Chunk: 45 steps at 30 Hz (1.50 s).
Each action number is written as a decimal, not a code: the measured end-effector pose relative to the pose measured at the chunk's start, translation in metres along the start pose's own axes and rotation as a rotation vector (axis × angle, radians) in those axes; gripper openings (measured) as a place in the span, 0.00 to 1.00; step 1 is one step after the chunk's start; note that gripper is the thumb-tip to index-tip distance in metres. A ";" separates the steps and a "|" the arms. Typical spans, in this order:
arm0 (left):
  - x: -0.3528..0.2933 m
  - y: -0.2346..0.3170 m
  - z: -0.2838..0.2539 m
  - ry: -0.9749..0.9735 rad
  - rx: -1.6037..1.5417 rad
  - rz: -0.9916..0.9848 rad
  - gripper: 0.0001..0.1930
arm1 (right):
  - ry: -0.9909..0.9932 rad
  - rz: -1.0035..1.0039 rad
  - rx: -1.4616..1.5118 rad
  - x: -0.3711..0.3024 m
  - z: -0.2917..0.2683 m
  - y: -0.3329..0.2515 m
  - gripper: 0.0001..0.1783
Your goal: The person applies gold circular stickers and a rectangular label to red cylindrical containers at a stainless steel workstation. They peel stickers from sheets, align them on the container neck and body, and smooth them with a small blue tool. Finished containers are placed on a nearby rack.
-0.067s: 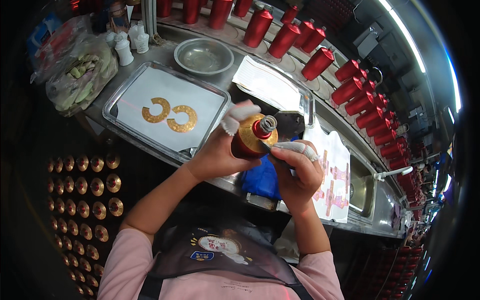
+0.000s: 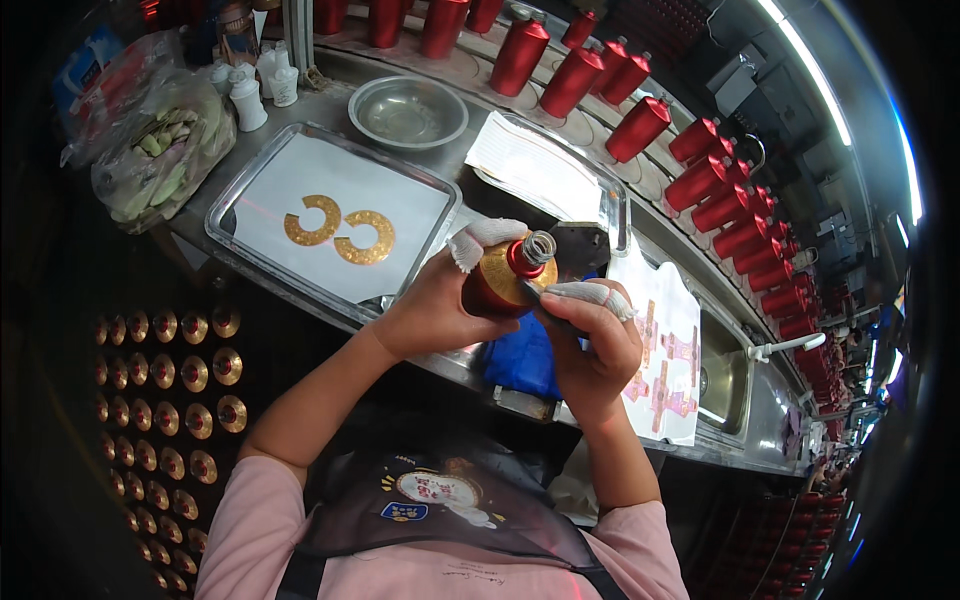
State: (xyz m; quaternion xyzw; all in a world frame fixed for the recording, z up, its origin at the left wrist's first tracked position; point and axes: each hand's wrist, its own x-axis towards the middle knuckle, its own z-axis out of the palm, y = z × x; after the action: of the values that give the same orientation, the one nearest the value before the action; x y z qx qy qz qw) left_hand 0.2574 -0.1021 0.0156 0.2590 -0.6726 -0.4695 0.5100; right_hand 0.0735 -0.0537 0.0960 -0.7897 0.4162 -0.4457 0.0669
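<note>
The red-and-gold bottle (image 2: 507, 278) is gripped in your left hand (image 2: 440, 305) above the near edge of the counter (image 2: 320, 105), neck tilted up, probably to present its gold shoulder (image 2: 497, 263) to the slim dark tool (image 2: 531, 289) pinched in your right hand (image 2: 597, 345). The metal tray (image 2: 453, 198) lies close by your left hand; freer room lies between your forearms (image 2: 325, 385).

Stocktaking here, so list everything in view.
Held bottle: one, red-gold, centre
Thin tool: one, dark, at bottle
Trays: two, silver, bench
C-shapes: two, gold, left tray
Bowl: one, silver, behind tray
Printed pieces: several, pink, right
Sink: one, silver, right
Other bottles: many, red, behind
Bottle tops: many, gold, lower left
Bag: one, clear, left
Containers: several, white, upper left
Object: one, blue, below bottle
Apron: one, dark, bottom
Left hand: one, white finger covering, around bottle
Right hand: one, likewise, at bottle
</note>
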 end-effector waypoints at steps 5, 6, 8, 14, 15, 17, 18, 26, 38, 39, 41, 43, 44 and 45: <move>0.002 -0.001 0.016 0.211 0.238 0.115 0.41 | -0.029 -0.127 -0.094 -0.004 0.015 -0.009 0.19; 0.000 0.000 0.022 0.277 0.317 0.152 0.41 | -0.071 -0.117 -0.143 -0.006 0.015 -0.012 0.19; -0.004 0.000 0.029 0.352 0.287 0.189 0.40 | -0.061 -0.110 0.009 -0.006 0.013 -0.015 0.19; -0.016 -0.023 0.026 0.222 0.433 0.178 0.42 | 0.028 -0.043 -0.015 -0.005 0.008 -0.010 0.22; -0.020 -0.028 0.029 0.220 0.444 0.113 0.43 | 0.024 -0.130 -0.084 -0.007 0.008 -0.009 0.23; -0.028 -0.039 0.036 0.271 0.201 0.082 0.40 | -0.032 -0.275 0.070 -0.010 0.008 -0.010 0.20; -0.027 -0.044 0.035 0.336 0.252 0.072 0.40 | -0.041 -0.271 0.176 -0.011 0.008 -0.010 0.18; -0.032 -0.053 0.030 0.269 0.326 0.074 0.37 | 0.151 -0.355 0.148 -0.022 0.012 0.005 0.13; -0.016 -0.051 0.025 0.184 -0.415 -0.172 0.22 | 0.393 -0.115 0.200 -0.021 0.023 0.008 0.12; -0.019 -0.048 0.023 0.201 -0.409 -0.182 0.23 | 0.317 -0.109 0.177 -0.022 0.022 0.008 0.12; -0.025 -0.038 0.023 0.244 -0.456 -0.234 0.26 | 0.292 -0.110 0.087 -0.024 0.022 0.004 0.11; -0.028 -0.026 0.027 0.293 -0.512 -0.329 0.29 | 0.179 -0.246 -0.056 -0.022 0.019 -0.001 0.11; -0.030 -0.022 0.032 0.335 -0.673 -0.335 0.30 | 0.157 -0.328 -0.052 -0.020 0.017 -0.003 0.11; -0.030 -0.020 0.038 0.366 -0.690 -0.318 0.32 | 0.079 -0.367 -0.066 -0.018 0.015 -0.005 0.11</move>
State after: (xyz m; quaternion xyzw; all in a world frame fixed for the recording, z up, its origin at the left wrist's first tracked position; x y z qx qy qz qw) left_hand 0.2302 -0.0719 -0.0173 0.2529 -0.3260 -0.6861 0.5992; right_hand 0.0834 -0.0413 0.0778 -0.8360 0.2818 -0.4674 -0.0578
